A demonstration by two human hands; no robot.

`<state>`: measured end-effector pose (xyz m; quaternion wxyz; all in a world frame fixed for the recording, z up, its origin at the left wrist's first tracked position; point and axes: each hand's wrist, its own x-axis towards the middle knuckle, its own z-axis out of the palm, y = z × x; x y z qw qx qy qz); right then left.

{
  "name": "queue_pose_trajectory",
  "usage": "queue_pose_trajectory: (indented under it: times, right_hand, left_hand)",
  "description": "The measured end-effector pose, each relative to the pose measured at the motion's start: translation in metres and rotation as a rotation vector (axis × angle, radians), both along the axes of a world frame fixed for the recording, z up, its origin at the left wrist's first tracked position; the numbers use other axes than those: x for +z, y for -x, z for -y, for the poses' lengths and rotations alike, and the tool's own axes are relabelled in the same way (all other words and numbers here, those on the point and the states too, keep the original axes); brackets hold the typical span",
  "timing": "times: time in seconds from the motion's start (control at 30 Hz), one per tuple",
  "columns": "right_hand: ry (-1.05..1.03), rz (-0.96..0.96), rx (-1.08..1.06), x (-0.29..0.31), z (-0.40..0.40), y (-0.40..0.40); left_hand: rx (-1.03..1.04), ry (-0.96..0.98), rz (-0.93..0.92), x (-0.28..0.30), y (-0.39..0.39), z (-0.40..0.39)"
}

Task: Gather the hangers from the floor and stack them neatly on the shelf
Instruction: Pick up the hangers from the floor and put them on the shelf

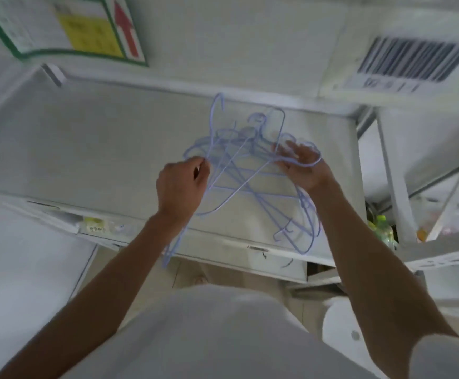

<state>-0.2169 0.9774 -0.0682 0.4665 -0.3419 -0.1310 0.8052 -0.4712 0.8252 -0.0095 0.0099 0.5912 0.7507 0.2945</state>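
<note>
I am looking down at a tangled bunch of pale lilac wire hangers (250,173) lying over the white shelf (99,149), held between both hands. The left hand (181,184) is pinching its grip together on a thin wire at the left edge of the bunch; one long strand is running from that grip down and toward me, past the shelf's front lip. The right hand (303,168) is curling its grip around looped wire at the right side of the bunch, fingers closed on it. The hangers are not lying parallel: their long bars are crossing each other diagonally between the two grips, several hooks are pointing away from me beyond the grips, and a few curved ends are hanging near the shelf's front edge, below the right grip. I cannot count the hangers, as the wires overlap and blur. Far up and left of the left grip a green-bordered sign (58,26) is showing a red arrow and a yellow panel, its print unreadable. Up and right of the right grip a barcode label (411,61) is carrying digits too smeared to read. A small yellow tag (94,224) below the left grip is bearing handwriting I cannot make out.
</note>
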Motion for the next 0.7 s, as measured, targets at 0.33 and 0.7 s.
queue_pose_trajectory:
  times: [0.33,0.7]
  right_hand:
    - [0.115,0.476,-0.671,0.0,0.05,-0.019]
    - [-0.439,1.543,-0.19,-0.017,0.111,0.017]
  left_hand:
    - [-0.434,0.057,-0.466,-0.042,-0.058,-0.061]
    - [-0.474,0.216,-0.478,-0.093,-0.069,-0.052]
